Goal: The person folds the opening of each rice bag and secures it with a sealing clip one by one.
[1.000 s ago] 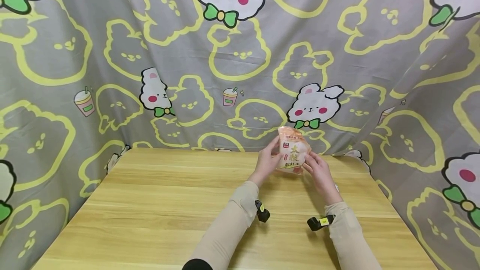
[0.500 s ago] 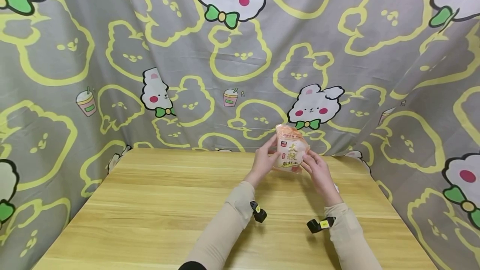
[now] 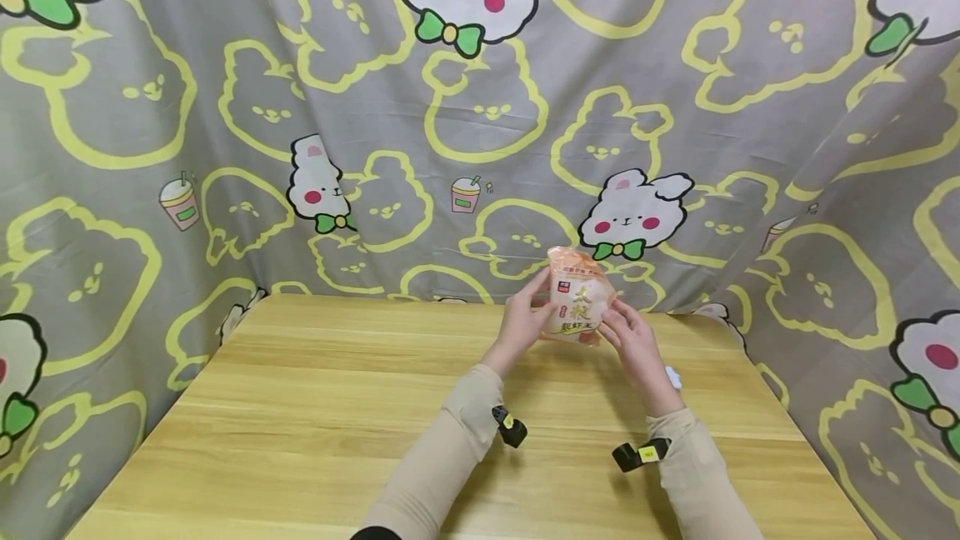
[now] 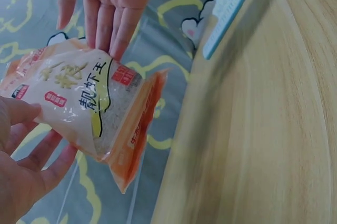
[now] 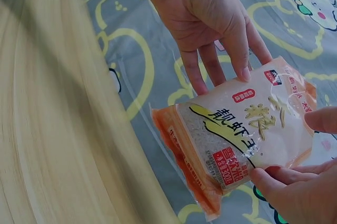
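A bag of rice [image 3: 577, 302], white and orange with a clear window, is held raised over the far right part of the table. My left hand [image 3: 521, 319] grips its left edge, thumb on the printed front and fingers behind, as the right wrist view shows. My right hand [image 3: 630, 336] is at the opposite edge. In the left wrist view its fingers [image 4: 105, 29] extend fairly straight to touch the bag [image 4: 79, 95], the thumb standing apart. The bag's orange bottom seal [image 5: 187, 163] hangs free of both hands.
A light blue ruler-like strip [image 4: 231, 16] lies on the wooden table [image 3: 300, 407], partly hidden by my right wrist in the head view. Grey cartoon-print curtain [image 3: 450, 148] encloses the table's back and sides. Black wrist cameras [image 3: 510, 426] jut inward from both sleeves.
My left hand and the rice bag have shifted slightly left, and the bag stands a little more upright. More of the blue strip shows beside my right wrist.
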`<move>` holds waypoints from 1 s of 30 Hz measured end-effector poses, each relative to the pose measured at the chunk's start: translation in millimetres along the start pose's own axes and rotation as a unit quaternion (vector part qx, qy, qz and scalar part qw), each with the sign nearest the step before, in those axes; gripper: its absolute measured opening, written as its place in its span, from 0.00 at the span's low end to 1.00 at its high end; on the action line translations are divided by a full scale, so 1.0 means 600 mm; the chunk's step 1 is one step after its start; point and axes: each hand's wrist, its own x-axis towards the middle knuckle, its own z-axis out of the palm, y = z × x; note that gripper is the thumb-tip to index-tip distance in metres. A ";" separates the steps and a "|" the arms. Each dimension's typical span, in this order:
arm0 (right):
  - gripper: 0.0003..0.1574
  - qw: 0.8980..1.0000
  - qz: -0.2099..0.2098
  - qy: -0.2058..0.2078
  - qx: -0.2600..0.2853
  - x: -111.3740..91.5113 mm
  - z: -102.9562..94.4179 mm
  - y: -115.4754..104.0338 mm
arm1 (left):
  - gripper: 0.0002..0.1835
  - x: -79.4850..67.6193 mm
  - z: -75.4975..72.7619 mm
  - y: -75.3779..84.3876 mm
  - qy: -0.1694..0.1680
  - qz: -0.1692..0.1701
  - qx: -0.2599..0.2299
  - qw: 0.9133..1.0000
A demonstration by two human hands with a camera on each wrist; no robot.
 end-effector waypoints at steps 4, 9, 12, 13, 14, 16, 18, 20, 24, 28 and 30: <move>0.41 1.000 0.002 0.001 0.008 -0.005 0.006 -0.006 | 0.36 -0.003 -0.007 0.001 0.000 -0.004 -0.009 1.000; 0.41 1.000 0.013 0.007 0.013 -0.010 0.014 -0.010 | 0.35 -0.009 -0.017 0.004 0.000 -0.004 -0.014 1.000; 0.40 1.000 0.017 0.011 0.009 -0.011 0.018 -0.009 | 0.35 -0.012 -0.022 0.006 -0.002 -0.007 -0.016 1.000; 0.40 1.000 0.016 0.011 0.009 -0.011 0.019 -0.008 | 0.35 -0.013 -0.023 0.007 -0.003 -0.008 -0.017 1.000; 0.39 1.000 0.015 0.012 0.007 -0.011 0.020 -0.008 | 0.35 -0.015 -0.024 0.008 -0.003 -0.011 -0.018 1.000; 0.39 1.000 0.013 0.011 0.008 -0.012 0.022 -0.007 | 0.36 -0.016 -0.027 0.009 -0.003 -0.014 -0.020 1.000; 0.39 1.000 0.010 0.008 0.009 -0.011 0.024 -0.005 | 0.36 -0.018 -0.030 0.008 -0.001 -0.014 -0.019 1.000; 0.39 1.000 0.008 0.004 0.009 -0.012 0.027 -0.003 | 0.36 -0.020 -0.032 0.006 -0.001 -0.016 -0.021 1.000; 0.40 1.000 0.005 -0.003 0.014 -0.014 0.033 0.000 | 0.35 -0.024 -0.038 0.003 0.001 -0.012 -0.024 1.000; 0.40 1.000 0.004 -0.006 0.018 -0.017 0.039 0.003 | 0.35 -0.029 -0.044 0.003 0.002 -0.012 -0.021 1.000; 0.41 1.000 0.004 -0.007 0.020 -0.019 0.042 0.005 | 0.35 -0.031 -0.047 0.002 0.003 -0.015 -0.017 1.000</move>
